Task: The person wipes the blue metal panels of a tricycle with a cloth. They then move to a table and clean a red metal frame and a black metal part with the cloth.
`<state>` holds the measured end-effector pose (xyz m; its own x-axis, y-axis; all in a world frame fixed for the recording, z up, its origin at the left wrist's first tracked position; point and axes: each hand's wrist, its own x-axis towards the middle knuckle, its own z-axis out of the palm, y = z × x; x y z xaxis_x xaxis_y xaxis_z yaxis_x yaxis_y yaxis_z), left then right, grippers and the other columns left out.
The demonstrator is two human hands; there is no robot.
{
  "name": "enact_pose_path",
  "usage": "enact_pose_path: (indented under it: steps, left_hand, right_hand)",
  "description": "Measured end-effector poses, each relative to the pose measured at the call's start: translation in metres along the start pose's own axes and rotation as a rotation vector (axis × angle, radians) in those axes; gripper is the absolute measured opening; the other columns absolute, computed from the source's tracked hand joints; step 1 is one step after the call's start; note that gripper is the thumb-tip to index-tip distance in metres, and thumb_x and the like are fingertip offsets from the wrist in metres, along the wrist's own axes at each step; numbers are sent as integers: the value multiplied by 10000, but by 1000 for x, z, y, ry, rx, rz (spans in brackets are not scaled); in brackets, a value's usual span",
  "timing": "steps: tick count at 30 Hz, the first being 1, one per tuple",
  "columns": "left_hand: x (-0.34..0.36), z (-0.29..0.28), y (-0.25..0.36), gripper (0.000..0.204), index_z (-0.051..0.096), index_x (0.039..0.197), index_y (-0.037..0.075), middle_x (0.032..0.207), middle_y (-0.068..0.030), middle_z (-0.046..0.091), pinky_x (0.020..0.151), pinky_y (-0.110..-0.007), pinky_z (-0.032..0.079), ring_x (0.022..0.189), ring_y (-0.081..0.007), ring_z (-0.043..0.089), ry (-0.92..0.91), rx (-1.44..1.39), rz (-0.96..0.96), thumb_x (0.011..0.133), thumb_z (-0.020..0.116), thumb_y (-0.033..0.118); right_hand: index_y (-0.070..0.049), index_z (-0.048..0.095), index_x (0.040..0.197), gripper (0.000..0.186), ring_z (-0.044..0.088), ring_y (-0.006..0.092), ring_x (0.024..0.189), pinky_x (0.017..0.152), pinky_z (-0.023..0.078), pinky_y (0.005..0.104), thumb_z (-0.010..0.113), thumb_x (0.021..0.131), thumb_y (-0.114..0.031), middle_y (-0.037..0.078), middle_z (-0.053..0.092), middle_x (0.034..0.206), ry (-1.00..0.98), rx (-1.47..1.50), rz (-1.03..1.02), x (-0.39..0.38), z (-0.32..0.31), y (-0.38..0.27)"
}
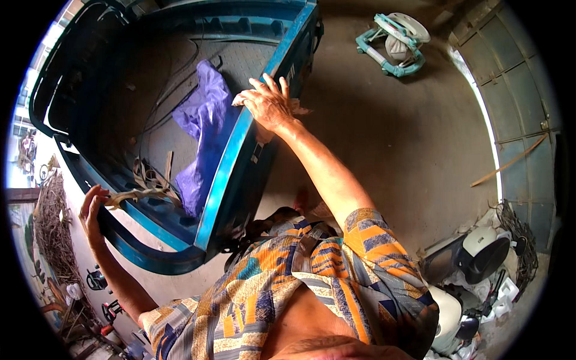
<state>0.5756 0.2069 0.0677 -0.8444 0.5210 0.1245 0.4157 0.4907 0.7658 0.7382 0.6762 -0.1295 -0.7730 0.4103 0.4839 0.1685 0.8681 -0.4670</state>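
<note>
A blue metal cargo bed point(198, 237) with raised side rails takes up the left and upper middle. My right hand point(270, 108) lies over its right-hand top edge, fingers stretched and spread. Under the palm a pale, thin cloth-like piece point(298, 108) sticks out on both sides. My left hand point(92, 211) is at the near-left rail, its fingers bent; what they grip is unclear. At its fingertips begins a twisted, pale yellowish strip point(141, 194) that runs into the bed. A crumpled purple plastic sheet point(207, 108) lies inside, against the right wall.
Dark cords point(159, 108) and dry scraps point(150, 175) lie in the bed. A baby walker point(399, 48) stands on the floor at the far right. Metal doors point(510, 108) with a leaning stick point(510, 161) line the right. Clutter point(480, 258) fills the lower right; bundled twigs point(54, 225) stand left.
</note>
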Motion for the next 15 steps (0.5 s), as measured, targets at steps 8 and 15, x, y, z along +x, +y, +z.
enact_pose_path:
  steps: [8,15]
  left_hand:
    - [-2,2,-3,365,648,1157,38,1019,-124,693,982,-354,418,1007,-206,630,120,106,-144,887,642,284]
    - [34,87,76,551,537,1293,50,1266,-164,570,912,-415,493,1102,-292,589,-250,279,-368,863,646,378]
  right_hand:
    - [-262,658,1092,292,337,319,1324,1084,129,600,447,939,-393,53,505,1346,-22,-100,-32,49,0,64]
    - [-289,682,1018,271,356,346,1310,1086,125,603,447,936,-398,87,533,1306,-28,-53,-125,92,-2,122]
